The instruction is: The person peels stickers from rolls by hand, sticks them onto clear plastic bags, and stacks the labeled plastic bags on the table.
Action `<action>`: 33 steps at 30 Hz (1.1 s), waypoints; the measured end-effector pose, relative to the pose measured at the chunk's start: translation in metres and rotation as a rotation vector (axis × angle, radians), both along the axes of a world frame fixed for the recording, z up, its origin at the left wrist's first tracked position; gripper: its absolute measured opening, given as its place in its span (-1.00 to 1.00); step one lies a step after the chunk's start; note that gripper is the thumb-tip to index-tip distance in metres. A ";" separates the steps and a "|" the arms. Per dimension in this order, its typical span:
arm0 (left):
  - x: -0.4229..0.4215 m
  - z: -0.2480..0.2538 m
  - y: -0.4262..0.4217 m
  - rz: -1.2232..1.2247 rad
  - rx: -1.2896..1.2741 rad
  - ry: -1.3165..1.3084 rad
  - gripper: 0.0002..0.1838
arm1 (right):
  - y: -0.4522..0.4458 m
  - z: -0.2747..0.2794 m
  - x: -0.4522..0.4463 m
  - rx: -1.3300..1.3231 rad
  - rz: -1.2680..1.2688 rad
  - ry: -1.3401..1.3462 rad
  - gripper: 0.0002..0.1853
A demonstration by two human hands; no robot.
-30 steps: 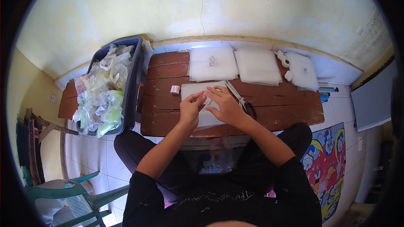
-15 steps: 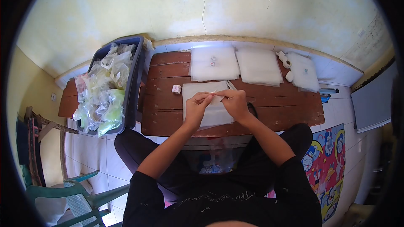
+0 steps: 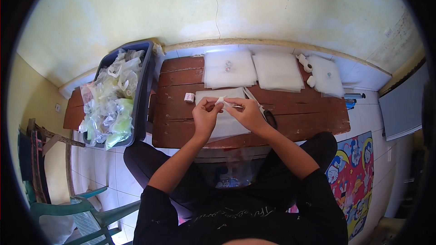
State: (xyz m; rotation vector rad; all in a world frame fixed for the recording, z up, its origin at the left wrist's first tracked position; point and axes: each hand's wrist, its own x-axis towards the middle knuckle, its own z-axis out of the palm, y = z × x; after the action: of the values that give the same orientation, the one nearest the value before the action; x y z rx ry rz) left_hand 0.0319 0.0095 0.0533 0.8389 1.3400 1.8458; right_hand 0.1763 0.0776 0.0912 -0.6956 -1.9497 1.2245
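Observation:
Both hands meet over a stack of clear plastic sheets [image 3: 227, 129] at the near edge of the wooden table [image 3: 177, 131]. My left hand [image 3: 206, 113] pinches a small white piece [image 3: 221, 100] from the left. From the right, my right hand [image 3: 245, 112] pinches the same piece with thumb and forefinger. What the piece is cannot be made out. Scissors [image 3: 269, 117] lie partly hidden behind my right hand. A small white and pink box [image 3: 189, 97] sits left of the stack.
More plastic stacks [image 3: 229, 70] [image 3: 278, 72] [image 3: 327, 77] lie along the table's back. White rolls [image 3: 305, 63] stand between two of them. A dark tub [image 3: 147, 77] of filled plastic bags is at the left. A green chair [image 3: 104, 215] stands lower left.
The hands have come together in a pinch; a white piece now shows between the fingertips. My right hand's fingers, spread a second ago, have closed.

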 end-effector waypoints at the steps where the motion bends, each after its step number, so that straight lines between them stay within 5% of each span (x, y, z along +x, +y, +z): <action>1: -0.002 -0.003 0.002 -0.008 0.009 0.049 -0.86 | -0.001 0.003 -0.001 0.135 -0.020 0.034 -0.74; 5: 0.003 0.004 -0.003 -0.009 -0.040 0.158 -0.90 | 0.005 -0.008 0.000 0.145 -0.059 0.084 -0.76; 7: 0.003 0.010 -0.005 0.023 -0.096 0.328 -0.93 | 0.006 -0.008 0.002 -0.147 -0.051 0.049 -0.77; 14: 0.005 0.010 -0.009 0.095 0.021 0.740 -0.89 | 0.013 -0.029 0.003 -0.120 0.017 -0.104 -0.64; 19: 0.002 -0.001 -0.003 0.006 -0.193 0.455 -0.88 | 0.008 -0.022 0.001 0.202 -0.036 -0.064 -0.73; 26: -0.002 -0.009 -0.002 -0.191 -0.203 0.346 -0.82 | 0.022 -0.044 0.004 0.025 -0.061 -0.129 -0.83; 33: -0.012 0.001 0.002 -0.225 -0.196 -0.149 -0.79 | 0.018 -0.034 -0.007 0.245 -0.103 0.076 -0.89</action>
State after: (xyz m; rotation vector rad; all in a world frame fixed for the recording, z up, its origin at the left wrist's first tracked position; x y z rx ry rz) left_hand 0.0196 0.0112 0.0544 0.7044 1.2546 1.5438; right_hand 0.1689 0.0958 0.0576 -0.6055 -1.9342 0.9171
